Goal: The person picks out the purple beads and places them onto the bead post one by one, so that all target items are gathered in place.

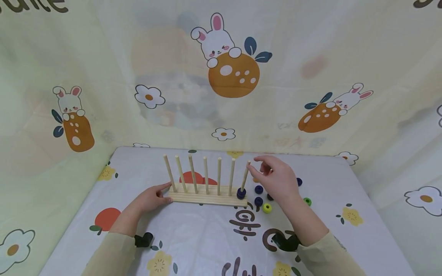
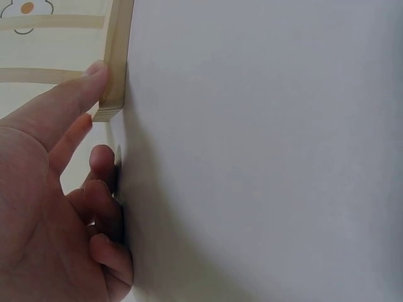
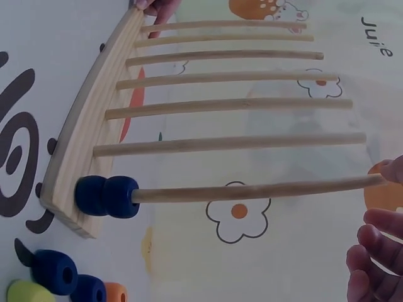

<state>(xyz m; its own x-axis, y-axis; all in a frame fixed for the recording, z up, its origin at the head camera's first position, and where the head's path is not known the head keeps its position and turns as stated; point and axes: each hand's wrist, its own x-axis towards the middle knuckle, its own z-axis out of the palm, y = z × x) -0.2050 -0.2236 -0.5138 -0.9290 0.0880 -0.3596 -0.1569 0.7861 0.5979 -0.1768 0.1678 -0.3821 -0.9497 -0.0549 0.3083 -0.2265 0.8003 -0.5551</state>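
pinching left end of wooden peg rack [image 1: 207,198] between thumb and index of left hand [image 1: 150,199], thumb at near corner. at top of rightmost peg [image 3: 252,190] with right hand [image 1: 277,178]: thumb by the tip, index spread from thumb, other fingers bent; contact there, can't tell. sitting on printed cloth [image 1: 193,237], toward patterned backdrop [image 1: 276,23], well in from both side edges; open room along near long edge, tighter at right end. counted: seven pegs [image 1: 219,172]; two dark blue beads [image 3: 93,195] stacked at foot of rightmost peg; loose to the right, three blue beads [image 1: 258,201], one yellow-green bead [image 1: 267,208], one green bead [image 1: 307,201], one orange bead [image 1: 255,179] partly behind right hand, one dark bead [image 1: 270,197] mostly hidden. long axis left-right, right end slightly nearer; pegs pointing up.
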